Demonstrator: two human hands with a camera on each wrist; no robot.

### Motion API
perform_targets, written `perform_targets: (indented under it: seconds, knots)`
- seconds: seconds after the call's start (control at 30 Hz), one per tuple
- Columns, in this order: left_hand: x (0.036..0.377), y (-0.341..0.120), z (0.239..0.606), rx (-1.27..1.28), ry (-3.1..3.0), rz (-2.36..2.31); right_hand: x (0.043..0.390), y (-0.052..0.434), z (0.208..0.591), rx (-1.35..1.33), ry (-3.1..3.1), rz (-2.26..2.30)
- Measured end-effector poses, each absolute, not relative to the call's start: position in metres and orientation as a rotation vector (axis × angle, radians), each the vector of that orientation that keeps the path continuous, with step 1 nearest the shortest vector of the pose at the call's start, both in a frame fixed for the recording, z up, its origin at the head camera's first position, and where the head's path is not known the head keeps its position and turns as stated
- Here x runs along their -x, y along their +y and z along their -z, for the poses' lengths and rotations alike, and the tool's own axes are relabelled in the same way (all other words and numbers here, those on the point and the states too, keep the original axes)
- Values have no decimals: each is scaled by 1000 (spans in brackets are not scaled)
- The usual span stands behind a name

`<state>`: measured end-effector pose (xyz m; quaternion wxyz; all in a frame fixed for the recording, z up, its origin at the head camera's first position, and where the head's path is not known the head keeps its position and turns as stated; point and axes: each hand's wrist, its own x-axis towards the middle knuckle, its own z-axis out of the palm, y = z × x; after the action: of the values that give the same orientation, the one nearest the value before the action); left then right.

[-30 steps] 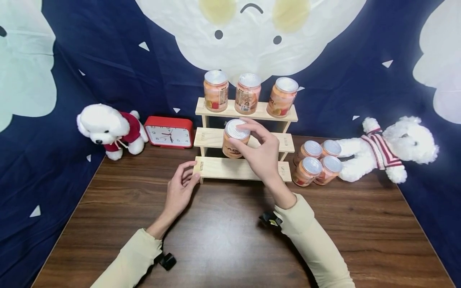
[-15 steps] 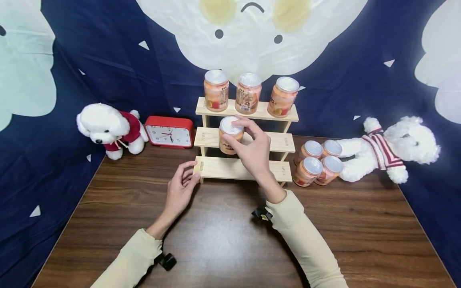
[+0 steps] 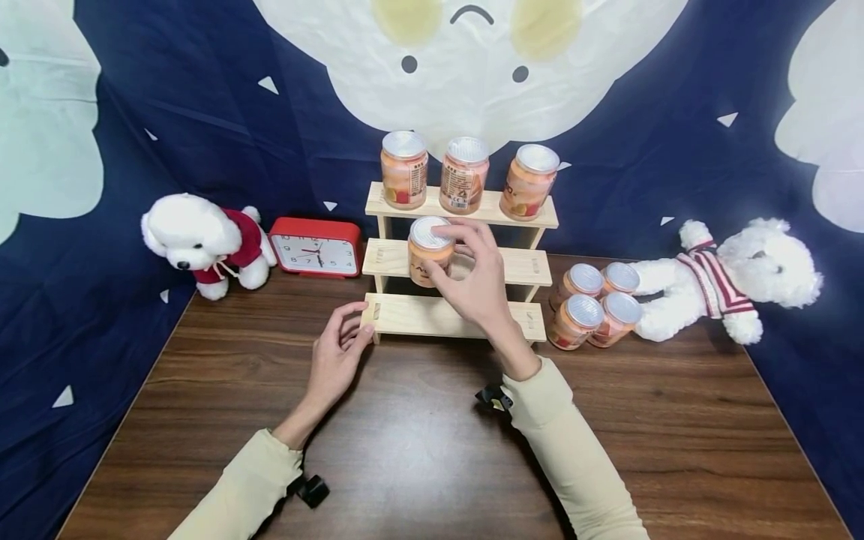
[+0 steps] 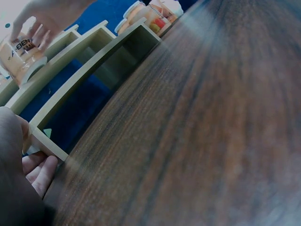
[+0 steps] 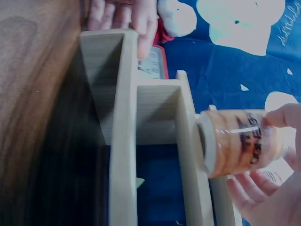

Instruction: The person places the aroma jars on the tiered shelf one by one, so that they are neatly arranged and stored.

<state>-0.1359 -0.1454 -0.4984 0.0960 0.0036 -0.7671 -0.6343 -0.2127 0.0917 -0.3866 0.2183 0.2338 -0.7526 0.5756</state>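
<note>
My right hand (image 3: 475,289) grips the jar (image 3: 428,251) at centre frame; I should lower it flat onto the middle shelf (image 3: 526,264) while my left hand (image 3: 335,360) steadies the rack (image 3: 405,315).

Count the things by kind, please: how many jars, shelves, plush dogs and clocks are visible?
Jars: 8, 3 on the top step, 1 in the right hand, 4 on the table
Wooden step shelf: 1
Plush dogs: 2
Red clock: 1
Total: 12

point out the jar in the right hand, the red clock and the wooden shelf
jar (image 3: 427,255), head view, on its orange side
red clock (image 3: 316,250), head view, on its white face
wooden shelf (image 3: 432,316), head view, on its bottom step
</note>
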Motion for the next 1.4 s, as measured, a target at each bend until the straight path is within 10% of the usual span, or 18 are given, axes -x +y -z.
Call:
perform_targets:
  seconds: [1.4]
  knots:
    - [136,-145,497,-14,-2294,1860,219,71,413,-712,-2171,-1388]
